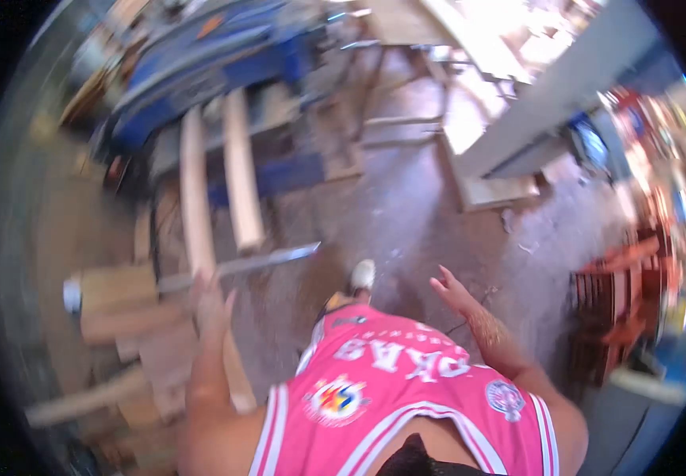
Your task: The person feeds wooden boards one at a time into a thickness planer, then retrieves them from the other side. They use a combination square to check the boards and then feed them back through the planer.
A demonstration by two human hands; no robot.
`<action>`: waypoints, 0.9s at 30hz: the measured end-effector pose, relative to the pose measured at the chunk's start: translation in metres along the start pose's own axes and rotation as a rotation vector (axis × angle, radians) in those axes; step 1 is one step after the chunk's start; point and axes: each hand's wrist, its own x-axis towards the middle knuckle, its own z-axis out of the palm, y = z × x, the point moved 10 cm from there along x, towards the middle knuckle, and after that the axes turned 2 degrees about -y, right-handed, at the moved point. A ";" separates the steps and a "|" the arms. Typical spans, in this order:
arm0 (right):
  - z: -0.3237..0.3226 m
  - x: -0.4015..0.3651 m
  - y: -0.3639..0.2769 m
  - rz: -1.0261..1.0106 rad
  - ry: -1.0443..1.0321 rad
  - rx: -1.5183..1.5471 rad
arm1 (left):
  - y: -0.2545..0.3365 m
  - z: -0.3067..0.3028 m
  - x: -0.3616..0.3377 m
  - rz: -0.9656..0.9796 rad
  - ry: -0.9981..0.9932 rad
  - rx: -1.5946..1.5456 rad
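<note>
Two long pale wooden pieces reach out from a blue machine (208,67) at the upper left. The nearer end of the left wooden piece (195,198) meets my left hand (214,309), whose fingers are blurred around that end. Beside it, the right wooden piece (241,174) ends short of my left hand, with no hand on it. My right hand (454,292) is held out over the floor, fingers apart, holding nothing.
Stacked wood offcuts (145,349) lie at the lower left, near a long metal bar (279,257). A grey post (549,87) rises at the upper right. Reddish wooden furniture (617,293) stands on the right. One shoe (364,274) shows on the floor (406,214).
</note>
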 end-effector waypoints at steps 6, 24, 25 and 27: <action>-0.209 0.151 -0.112 -0.293 0.365 -0.156 | -0.046 0.057 0.031 -0.164 -0.035 0.007; -0.619 0.459 -0.196 -0.109 0.216 -0.294 | 0.363 -0.088 0.205 -0.061 0.120 -0.545; -0.605 0.436 -0.196 -0.045 0.087 -0.149 | 0.392 -0.096 0.224 -0.005 0.100 -0.583; -0.606 0.420 -0.175 -0.080 0.166 -0.193 | 0.456 -0.106 0.267 0.127 0.044 -0.668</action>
